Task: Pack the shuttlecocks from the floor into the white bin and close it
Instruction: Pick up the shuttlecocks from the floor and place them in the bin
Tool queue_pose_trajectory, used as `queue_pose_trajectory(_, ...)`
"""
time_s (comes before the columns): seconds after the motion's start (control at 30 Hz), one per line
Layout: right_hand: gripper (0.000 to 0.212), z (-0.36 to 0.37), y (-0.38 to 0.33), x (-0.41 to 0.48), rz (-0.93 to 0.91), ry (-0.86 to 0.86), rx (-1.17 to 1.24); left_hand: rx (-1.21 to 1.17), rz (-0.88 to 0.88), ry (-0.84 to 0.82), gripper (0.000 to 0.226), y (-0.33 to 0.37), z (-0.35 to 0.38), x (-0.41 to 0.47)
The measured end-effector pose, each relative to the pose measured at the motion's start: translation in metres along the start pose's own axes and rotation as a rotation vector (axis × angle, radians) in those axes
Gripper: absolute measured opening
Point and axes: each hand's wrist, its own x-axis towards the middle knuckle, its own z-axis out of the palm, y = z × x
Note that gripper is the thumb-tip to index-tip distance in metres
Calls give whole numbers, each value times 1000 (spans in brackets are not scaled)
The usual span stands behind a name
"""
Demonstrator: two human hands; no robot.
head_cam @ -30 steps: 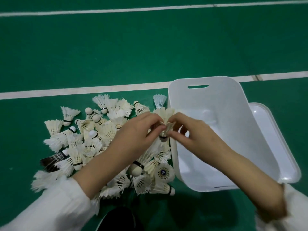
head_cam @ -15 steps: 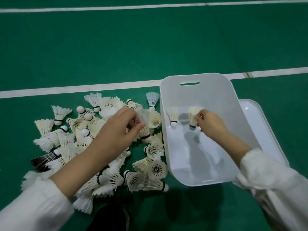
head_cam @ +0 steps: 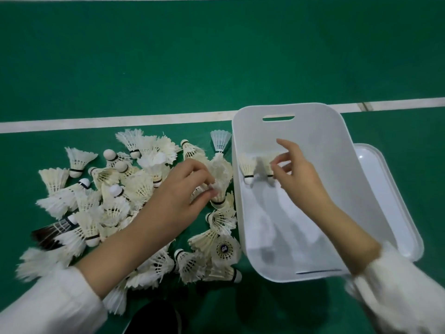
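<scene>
The white bin (head_cam: 325,131) sits open on the green floor at right. Inside it one shuttlecock (head_cam: 246,167) stands cork-down near the far left corner. My right hand (head_cam: 296,174) reaches into the bin and pinches the feathers of a second shuttlecock (head_cam: 266,162) beside the first. A pile of white shuttlecocks (head_cam: 115,196) lies on the floor left of the bin. My left hand (head_cam: 178,198) is over the pile's right side, and its fingertips pinch a blurred shuttlecock (head_cam: 218,186) close to the bin's left wall.
The bin's white lid (head_cam: 390,201) lies flat on the floor, partly under the bin's right side. A black-feathered shuttlecock (head_cam: 50,233) lies at the pile's left edge. A white court line (head_cam: 120,121) runs behind the pile. A dark object (head_cam: 154,319) sits at the bottom edge.
My hands separated. The right hand carried a shuttlecock into the bin and set it beside another one; the left hand went back to the pile and pinched another shuttlecock.
</scene>
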Motion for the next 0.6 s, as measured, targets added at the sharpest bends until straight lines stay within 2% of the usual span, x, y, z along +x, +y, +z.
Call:
queue_pose_trajectory(0.1, 55, -7, -44, -42, -279, -109, 56, -40, 33, 31, 20, 3, -3, -1)
queue_pose_trajectory(0.17, 59, -2, -58, -51, -330, -247, -71, -48, 65, 43, 21, 7, -4, 1)
queue_pose_trajectory(0.23, 45, 7, -62, -47, -340, -288, -205, -53, 95, 43, 19, 11, -5, 3)
queue_pose_trajectory(0.33, 15, 12, -66, -39, -354, -251, -235, -33, 121, 81, 18, 13, -8, 6)
queue_pose_trajectory(0.4, 3, 10, -68, -36, -363, -198, -190, -63, 48, 118, 26, 11, -12, 4)
queue_pose_trajectory(0.47, 8, 3, -68, -34, -330, -118, -84, -119, -42, 168, 39, 6, -17, 0)
queue_pose_trajectory(0.53, 12, -10, -63, -30, -246, -18, 37, -123, -128, 153, 39, -3, -16, -3)
queue_pose_trajectory(0.6, 15, -23, -49, -24, -163, 94, 69, -37, -197, -58, 33, -13, -6, -6)
